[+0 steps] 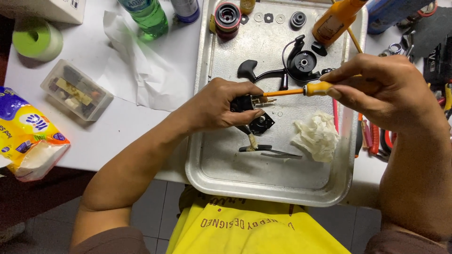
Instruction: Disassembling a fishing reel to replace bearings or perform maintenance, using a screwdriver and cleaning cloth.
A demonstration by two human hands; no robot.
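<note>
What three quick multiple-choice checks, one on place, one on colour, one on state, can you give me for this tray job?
1. Where does the crumpled white tissue lie?
A. in the shallow metal tray
B. on the floor
C. on the green tape roll

2. What colour is the handle of the slim screwdriver?
A. blue
B. orange
C. black

3. What is the left hand doing?
A. resting flat and empty
B. gripping the small black reel body
C. lifting a bottle

Answers: 1 A, it sits on the tray's right side; 2 B, the handle in the right hand is orange; 3 B, the fingers close round the black part at the screwdriver's tip.
</note>
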